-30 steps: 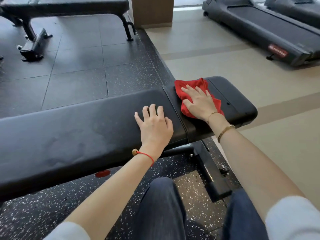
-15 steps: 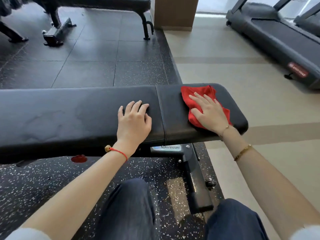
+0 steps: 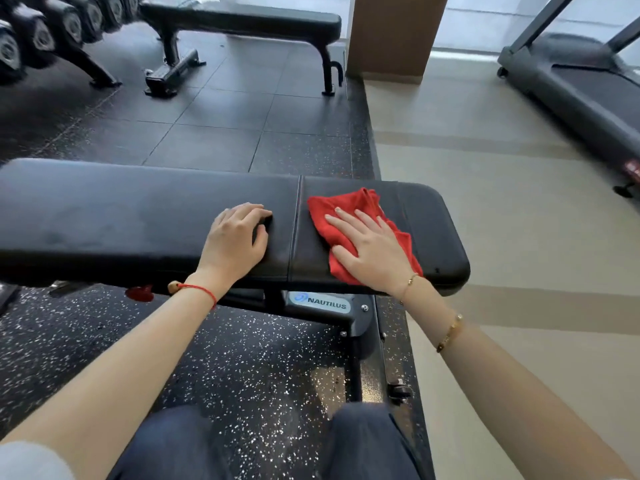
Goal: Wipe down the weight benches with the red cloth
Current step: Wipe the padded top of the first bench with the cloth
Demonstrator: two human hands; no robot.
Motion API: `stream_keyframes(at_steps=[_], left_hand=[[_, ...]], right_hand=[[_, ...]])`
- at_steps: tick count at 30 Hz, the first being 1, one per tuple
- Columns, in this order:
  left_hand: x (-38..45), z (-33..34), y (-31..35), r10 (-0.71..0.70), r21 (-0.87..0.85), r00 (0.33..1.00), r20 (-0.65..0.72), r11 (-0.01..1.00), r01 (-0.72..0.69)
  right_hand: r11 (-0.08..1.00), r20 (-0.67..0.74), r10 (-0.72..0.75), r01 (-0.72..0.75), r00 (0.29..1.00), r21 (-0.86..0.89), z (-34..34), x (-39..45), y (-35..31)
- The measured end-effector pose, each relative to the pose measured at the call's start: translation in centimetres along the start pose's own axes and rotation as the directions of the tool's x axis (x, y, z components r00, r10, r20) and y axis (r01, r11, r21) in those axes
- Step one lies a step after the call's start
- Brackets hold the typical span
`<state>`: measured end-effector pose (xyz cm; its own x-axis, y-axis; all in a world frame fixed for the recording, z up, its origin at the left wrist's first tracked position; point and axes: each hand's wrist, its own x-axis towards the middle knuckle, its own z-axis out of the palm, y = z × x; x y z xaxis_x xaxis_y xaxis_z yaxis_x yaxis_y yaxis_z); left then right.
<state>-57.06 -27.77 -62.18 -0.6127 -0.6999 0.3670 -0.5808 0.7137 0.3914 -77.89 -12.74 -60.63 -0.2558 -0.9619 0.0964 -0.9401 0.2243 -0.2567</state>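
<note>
A silver plate (image 3: 320, 301) reading "NAUTILUS" sits under a black padded weight bench (image 3: 138, 220), where a person's right hand (image 3: 374, 252) presses flat, fingers spread, on a red cloth (image 3: 349, 209) lying on the seat pad beside the seam. The left hand (image 3: 235, 242) rests palm down just left of the seam, fingertips slightly curled. Beyond stand a second bench (image 3: 242, 20), dumbbells (image 3: 45, 32) and a treadmill (image 3: 581, 88).

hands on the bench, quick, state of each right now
Left hand: open, resting on the bench pad, holding nothing.
Right hand: open, fingers flat, pressing the red cloth.
</note>
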Motion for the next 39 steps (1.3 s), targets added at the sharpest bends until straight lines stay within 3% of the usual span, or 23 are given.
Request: stream_keyframes(at_steps=[7, 15, 18, 25, 29, 34, 39], left_hand=[[-0.7, 0.9, 1.3, -0.059, 0.049, 0.998, 0.019, 0.997, 0.058], [-0.8, 0.7, 1.5, -0.058, 0.09, 0.998, -0.014, 0.994, 0.059], [-0.8, 0.6, 1.6, -0.05, 0.097, 0.999, -0.019, 0.994, 0.052], [-0.9, 0.7, 1.7, -0.053, 0.125, 0.998, -0.046, 0.99, 0.059], [-0.8, 0.7, 1.3, -0.04, 0.141, 0.997, -0.064, 0.989, 0.049], [-0.9, 0.9, 1.2, -0.034, 0.154, 0.996, -0.086, 0.987, 0.047], [-1.0, 0.9, 1.3, -0.04, 0.168, 0.996, -0.086, 0.984, 0.054]], right_hand=[[0.974, 0.074, 0.227, -0.226, 0.971, -0.02, -1.4, 5.9, 3.1], [0.989, 0.048, -0.145, 0.145, 0.988, -0.004, -0.2, 0.7, -0.4], [0.992, 0.025, -0.124, 0.124, 0.992, -0.008, -0.9, -0.1, 2.4], [0.993, 0.069, 0.116, -0.114, 0.991, -0.037, -1.8, 6.4, 4.9], [1.0, 0.103, 0.001, 0.001, 0.995, -0.022, -0.2, 8.1, -0.4], [0.982, 0.075, -0.187, 0.187, 0.98, 0.002, 0.8, 3.7, -3.1], [0.993, 0.041, -0.118, 0.118, 0.992, 0.003, -0.5, 1.2, 2.0]])
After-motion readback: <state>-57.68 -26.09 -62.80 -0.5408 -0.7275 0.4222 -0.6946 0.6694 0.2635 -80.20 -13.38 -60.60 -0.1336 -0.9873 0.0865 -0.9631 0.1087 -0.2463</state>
